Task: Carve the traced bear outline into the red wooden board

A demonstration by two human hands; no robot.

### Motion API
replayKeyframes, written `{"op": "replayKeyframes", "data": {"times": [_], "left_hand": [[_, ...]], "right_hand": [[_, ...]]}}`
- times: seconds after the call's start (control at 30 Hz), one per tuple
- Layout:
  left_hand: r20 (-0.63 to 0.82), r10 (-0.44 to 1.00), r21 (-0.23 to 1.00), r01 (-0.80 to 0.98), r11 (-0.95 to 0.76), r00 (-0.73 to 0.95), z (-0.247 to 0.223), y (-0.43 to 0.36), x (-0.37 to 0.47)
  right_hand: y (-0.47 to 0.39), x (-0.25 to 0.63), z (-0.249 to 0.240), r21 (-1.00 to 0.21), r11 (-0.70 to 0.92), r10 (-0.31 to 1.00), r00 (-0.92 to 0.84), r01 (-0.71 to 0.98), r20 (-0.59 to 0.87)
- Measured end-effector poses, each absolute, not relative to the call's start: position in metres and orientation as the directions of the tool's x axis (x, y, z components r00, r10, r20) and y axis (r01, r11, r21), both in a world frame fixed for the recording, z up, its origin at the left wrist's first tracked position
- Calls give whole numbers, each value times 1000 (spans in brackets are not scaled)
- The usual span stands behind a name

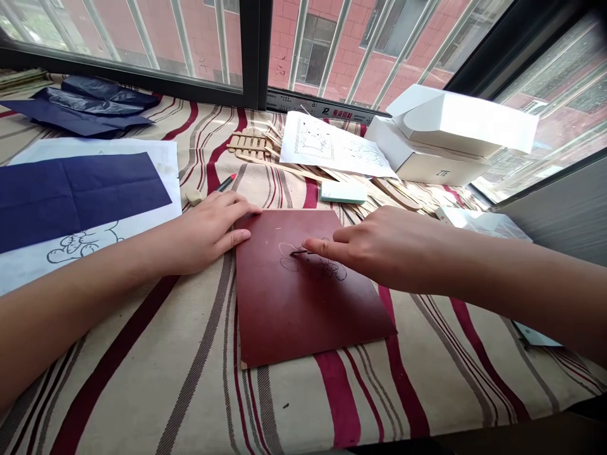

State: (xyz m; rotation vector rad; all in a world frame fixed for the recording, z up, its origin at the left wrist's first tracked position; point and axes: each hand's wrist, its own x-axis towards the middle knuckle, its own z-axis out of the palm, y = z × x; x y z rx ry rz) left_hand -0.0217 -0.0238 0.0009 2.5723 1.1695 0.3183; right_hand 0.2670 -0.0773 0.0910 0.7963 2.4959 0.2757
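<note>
A reddish-brown board [303, 322] lies flat on the striped cloth, with dark line drawing and a few pale strokes on its upper part. My left hand [202, 230] lies at the board's upper left edge, thumb and fingers apart, fingertips touching it. Over the drawing, my right hand [374, 246] is closed with the index finger stretched along a thin dark-tipped tool [298, 253]. Only its tip shows, touching the board; the rest is hidden by the hand, so its kind cannot be made out.
At the left, dark blue sheets [80, 189] lie on white paper [164, 164] with a drawing. Behind the board are a teal-and-white block [344, 191], wooden strips [294, 169], a printed sheet [327, 142] and a white box [441, 161]. A pen [226, 182] lies beyond my left hand.
</note>
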Motion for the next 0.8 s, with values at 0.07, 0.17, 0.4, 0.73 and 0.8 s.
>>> {"op": "replayKeyframes", "data": {"times": [0.07, 0.17, 0.4, 0.73, 0.8], "left_hand": [[77, 757, 356, 692, -628, 648, -1, -22, -23], [64, 760, 319, 708, -629, 647, 1, -22, -25], [-9, 812, -121, 805, -581, 584, 21, -72, -17], [-158, 854, 71, 868, -492, 496, 22, -93, -7], [-185, 853, 113, 873, -474, 487, 22, -91, -8]], "right_hand": [[-79, 266, 91, 322, 802, 597, -692, 503, -406], [-79, 267, 90, 298, 789, 614, -675, 537, -409], [-79, 271, 88, 253, 786, 616, -680, 564, -398], [-81, 261, 93, 374, 792, 609, -669, 483, -426], [-79, 256, 98, 371, 800, 599, -663, 471, -449]]}}
